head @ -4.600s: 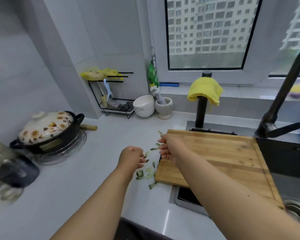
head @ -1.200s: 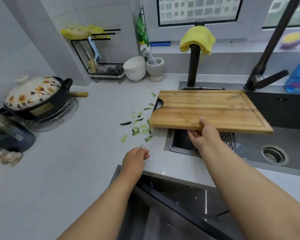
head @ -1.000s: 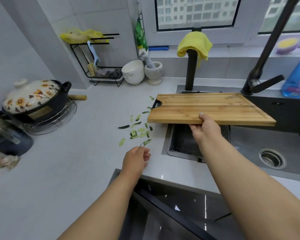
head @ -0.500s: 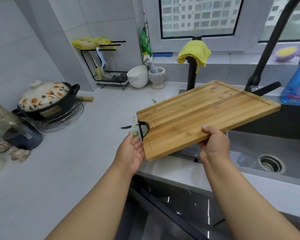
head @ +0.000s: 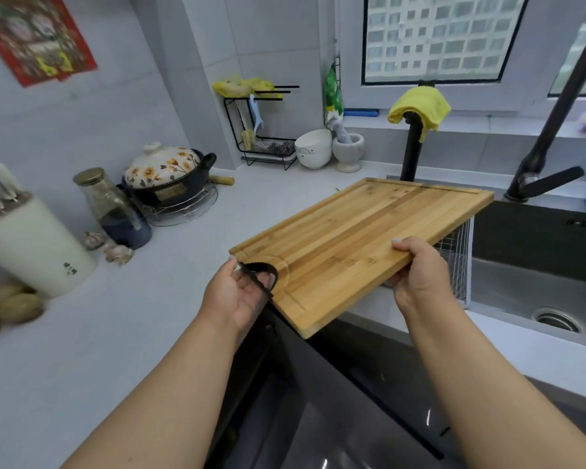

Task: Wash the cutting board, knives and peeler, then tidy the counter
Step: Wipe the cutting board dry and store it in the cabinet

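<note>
Head view: bamboo cutting board (head: pixel 359 245) held in air, tilted, over counter (head: pixel 142 316) edge & left end of sink (head: pixel 535 292). Left hand (head: pixel 241 296), palm up, cups the corner w/ black handle hole, fingers underneath. Right hand (head: pixel 420 269) grips near long edge, thumb on top, fingers curled below. Both forearms reach fwd.

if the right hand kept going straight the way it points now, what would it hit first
Probably nothing past the cutting board that the right hand already grips; it points up and left across it, towards the white bowl far behind. Depth is unclear.
</note>
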`<action>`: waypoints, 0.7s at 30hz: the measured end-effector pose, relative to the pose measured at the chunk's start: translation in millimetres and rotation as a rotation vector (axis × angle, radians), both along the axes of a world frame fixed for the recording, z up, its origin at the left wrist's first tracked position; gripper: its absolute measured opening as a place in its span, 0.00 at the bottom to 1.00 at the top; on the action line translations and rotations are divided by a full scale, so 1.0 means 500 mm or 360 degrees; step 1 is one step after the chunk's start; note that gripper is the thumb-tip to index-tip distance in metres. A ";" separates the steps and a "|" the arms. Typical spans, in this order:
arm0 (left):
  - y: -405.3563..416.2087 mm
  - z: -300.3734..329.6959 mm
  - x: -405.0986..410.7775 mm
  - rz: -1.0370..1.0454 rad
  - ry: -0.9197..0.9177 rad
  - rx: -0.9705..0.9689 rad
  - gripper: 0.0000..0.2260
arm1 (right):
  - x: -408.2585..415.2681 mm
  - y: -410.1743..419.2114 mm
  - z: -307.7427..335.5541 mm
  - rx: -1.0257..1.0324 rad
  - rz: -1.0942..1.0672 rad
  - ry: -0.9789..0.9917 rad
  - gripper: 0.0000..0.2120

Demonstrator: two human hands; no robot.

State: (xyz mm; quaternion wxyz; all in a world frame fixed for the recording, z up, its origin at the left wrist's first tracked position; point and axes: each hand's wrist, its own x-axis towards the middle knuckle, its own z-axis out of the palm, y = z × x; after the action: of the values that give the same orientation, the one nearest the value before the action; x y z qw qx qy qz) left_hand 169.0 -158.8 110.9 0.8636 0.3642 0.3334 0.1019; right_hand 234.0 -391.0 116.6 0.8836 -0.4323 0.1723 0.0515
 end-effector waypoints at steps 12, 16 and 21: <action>0.045 -0.032 -0.346 0.0087 0.0273 0.0256 0.10 | -0.212 -0.013 0.035 -0.0129 0.0381 -0.0095 0.18; 0.042 -0.054 -0.444 -0.0111 0.0458 0.0395 0.08 | -0.277 -0.025 0.045 -0.0258 0.0462 -0.0098 0.32; 0.033 -0.086 -0.543 -0.0521 0.0699 0.0536 0.12 | -0.348 -0.039 0.055 -0.0455 0.0648 -0.0108 0.32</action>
State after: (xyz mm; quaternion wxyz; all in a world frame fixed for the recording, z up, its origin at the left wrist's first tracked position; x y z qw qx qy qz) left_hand -102.4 -142.1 67.7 0.7036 0.5640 0.4272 -0.0657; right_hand 60.2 -410.3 144.0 0.7902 -0.5802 0.0575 0.1890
